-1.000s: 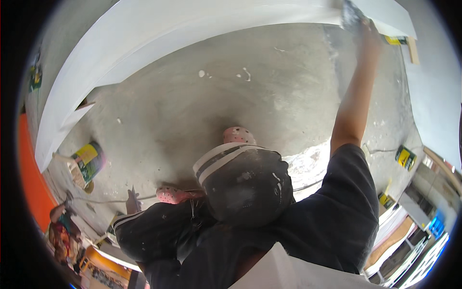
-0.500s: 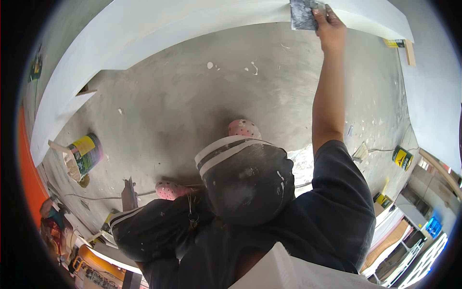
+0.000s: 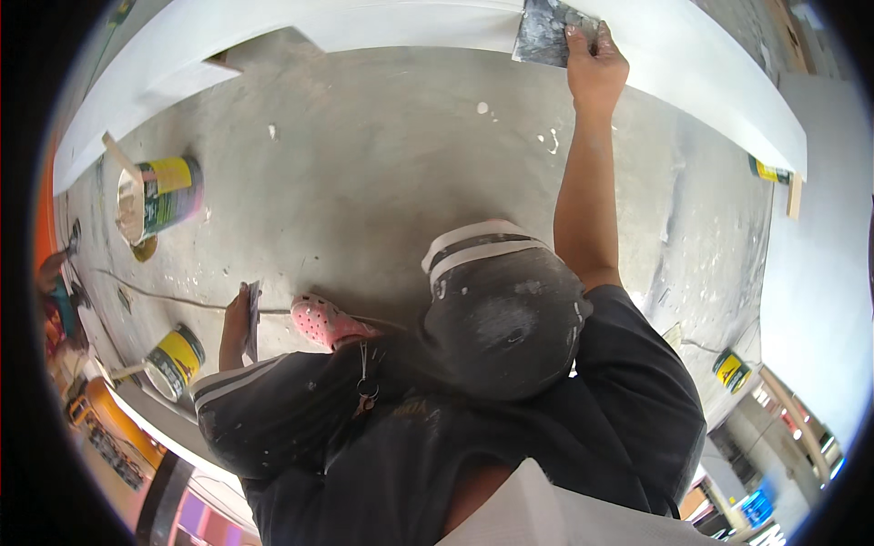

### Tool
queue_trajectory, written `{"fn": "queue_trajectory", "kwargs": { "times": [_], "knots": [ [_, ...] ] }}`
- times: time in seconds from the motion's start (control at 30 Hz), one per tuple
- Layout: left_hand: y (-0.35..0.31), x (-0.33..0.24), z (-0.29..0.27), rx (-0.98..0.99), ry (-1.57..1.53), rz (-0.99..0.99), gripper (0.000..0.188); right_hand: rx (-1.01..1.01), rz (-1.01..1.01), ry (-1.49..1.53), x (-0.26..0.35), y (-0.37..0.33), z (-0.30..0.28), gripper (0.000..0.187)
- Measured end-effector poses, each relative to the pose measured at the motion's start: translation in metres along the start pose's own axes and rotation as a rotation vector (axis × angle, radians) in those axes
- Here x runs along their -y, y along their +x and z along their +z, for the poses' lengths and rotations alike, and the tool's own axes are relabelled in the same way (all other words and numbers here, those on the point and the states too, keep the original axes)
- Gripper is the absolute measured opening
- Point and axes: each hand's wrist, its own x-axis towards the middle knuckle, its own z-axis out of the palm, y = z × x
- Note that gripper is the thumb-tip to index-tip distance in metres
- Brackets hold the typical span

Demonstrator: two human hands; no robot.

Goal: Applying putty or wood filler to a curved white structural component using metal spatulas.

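My right hand (image 3: pixel 597 71) is stretched far forward, its fingers closed on a wide putty knife (image 3: pixel 542 35) whose grey blade is smeared with white. The blade lies against a long white panel (image 3: pixel 410 25) that curves across the far side. Down at the left, beside my bent knee, my left hand (image 3: pixel 235 329) is closed round a thin, flat scraper (image 3: pixel 254 314), seen nearly edge-on; its handle is hidden. My left hand is well apart from the panel.
An open paint bucket (image 3: pixel 173 193) with a wooden stick stands at the left, a second bucket (image 3: pixel 177 358) nearer me. Other buckets (image 3: pixel 731 370) are at the right. A cable (image 3: pixel 173 298) crosses the spattered grey floor (image 3: pixel 364 155). Part of another person (image 3: pixel 56 305) shows at far left.
My view has shifted, and the panel and buckets sit differently in it. My right hand with the putty knife appears further left along the panel. More of my left hand and its scraper shows.
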Motion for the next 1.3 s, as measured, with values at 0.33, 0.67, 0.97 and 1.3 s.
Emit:
{"fn": "queue_trajectory", "kwargs": {
  "times": [0.33, 0.67, 0.97, 1.3],
  "knots": [
    [-0.026, 0.028, -0.004, -0.027, -0.164, 0.108, 0.053, 0.155, -0.127, -0.033, 0.091, -0.032, 0.083, 0.052],
    [-0.018, -0.071, -0.030, 0.066, -1.278, 0.181, 0.033, 0.938, -0.002, 0.836, 0.191, -0.160, 0.135, 0.020],
    [-0.026, -0.124, -0.039, 0.188, -1.515, 0.409, 0.012, 1.224, -0.635, -0.370, 0.053, -0.159, 0.112, 0.038],
    [0.000, -0.051, -0.030, 0.358, -1.470, 0.305, 0.031, -0.292, 0.128, 0.008, 0.002, -0.068, 0.118, 0.037]
  ]
}}
